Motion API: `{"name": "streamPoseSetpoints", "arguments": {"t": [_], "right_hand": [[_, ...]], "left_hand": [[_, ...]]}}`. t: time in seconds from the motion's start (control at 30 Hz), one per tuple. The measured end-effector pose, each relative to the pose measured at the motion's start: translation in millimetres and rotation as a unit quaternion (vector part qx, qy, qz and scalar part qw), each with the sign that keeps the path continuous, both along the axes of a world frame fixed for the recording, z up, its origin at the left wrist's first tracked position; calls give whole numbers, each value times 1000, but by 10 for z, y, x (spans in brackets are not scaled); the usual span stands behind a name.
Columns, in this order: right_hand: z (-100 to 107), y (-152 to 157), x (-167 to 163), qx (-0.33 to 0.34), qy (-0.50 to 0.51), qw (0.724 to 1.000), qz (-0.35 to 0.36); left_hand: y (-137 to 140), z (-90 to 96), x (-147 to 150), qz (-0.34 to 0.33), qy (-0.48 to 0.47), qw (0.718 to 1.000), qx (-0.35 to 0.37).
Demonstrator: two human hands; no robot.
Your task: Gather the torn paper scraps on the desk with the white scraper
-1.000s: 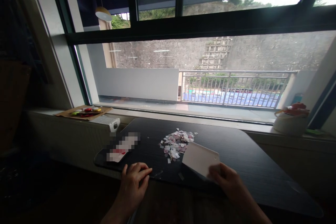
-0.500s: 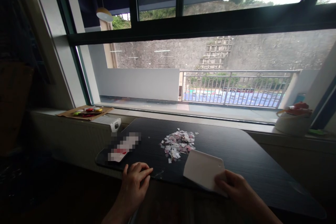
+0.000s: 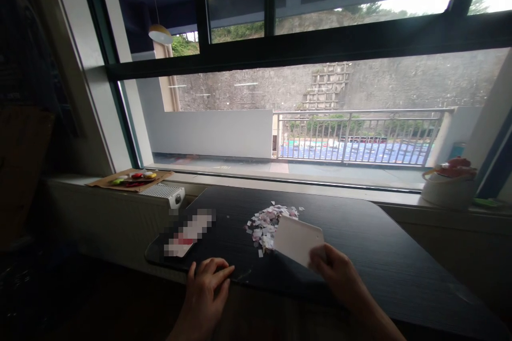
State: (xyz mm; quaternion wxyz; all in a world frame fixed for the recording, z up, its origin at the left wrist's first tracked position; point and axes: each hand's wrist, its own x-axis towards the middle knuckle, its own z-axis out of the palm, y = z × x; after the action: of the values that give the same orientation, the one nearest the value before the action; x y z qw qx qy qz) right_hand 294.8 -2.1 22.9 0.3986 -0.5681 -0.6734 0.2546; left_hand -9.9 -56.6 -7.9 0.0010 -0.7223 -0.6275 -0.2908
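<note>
My right hand [image 3: 330, 266] pinches a flat white card [image 3: 299, 240] with rounded corners and a small hole near one corner. The card is tilted, and its left part overlaps the right side of a pile of small paper scraps [image 3: 266, 224]. These scraps, mostly white with some pinkish ones, lie loose on the dark table [image 3: 344, 224]. My left hand [image 3: 210, 282] rests at the table's near edge, fingers loosely spread and nothing held. Just beyond it lies a long, pale object with a red patch [image 3: 186, 240], largely blurred out by pixels.
On the sill at left, brown cardboard [image 3: 138, 184] carries several small coloured items, above a white radiator [image 3: 164, 192]. A white pot-like container [image 3: 448, 189] with a reddish top stands on the right of the sill. A wide window lies beyond the table.
My right hand has moved left and away from me, carrying the card from beside the scraps to over their right side. My left hand has stayed at the table edge.
</note>
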Motion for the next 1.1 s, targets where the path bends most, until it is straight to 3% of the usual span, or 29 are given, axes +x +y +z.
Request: {"name": "streamPoseSetpoints", "arguments": {"t": [0.2,0.37,0.53,0.67,0.77,0.87,1.0,1.1], "right_hand": [[44,-16,136,12,-38,999,-32],[88,36,83,3,-18,1000,-14],[99,-8,152,6,-46,996,-73],[115,-78,168,6,-17,999,-42],[158,-136,155,10,-65,995,-80],[220,-199,150,18,-98,988,-115],[290,-248,104,21,-83,992,-92],[332,-286,99,24,-127,986,-109]], "left_hand": [[12,-23,-13,0,8,1000,4],[22,-60,-64,-2,23,1000,6],[40,-86,-93,-6,31,999,10],[33,-106,-53,8,27,999,45],[18,-103,-25,18,22,997,72],[15,-71,-28,10,25,998,58],[16,-21,-52,5,26,999,21],[9,-4,-58,6,26,1000,8]]}}
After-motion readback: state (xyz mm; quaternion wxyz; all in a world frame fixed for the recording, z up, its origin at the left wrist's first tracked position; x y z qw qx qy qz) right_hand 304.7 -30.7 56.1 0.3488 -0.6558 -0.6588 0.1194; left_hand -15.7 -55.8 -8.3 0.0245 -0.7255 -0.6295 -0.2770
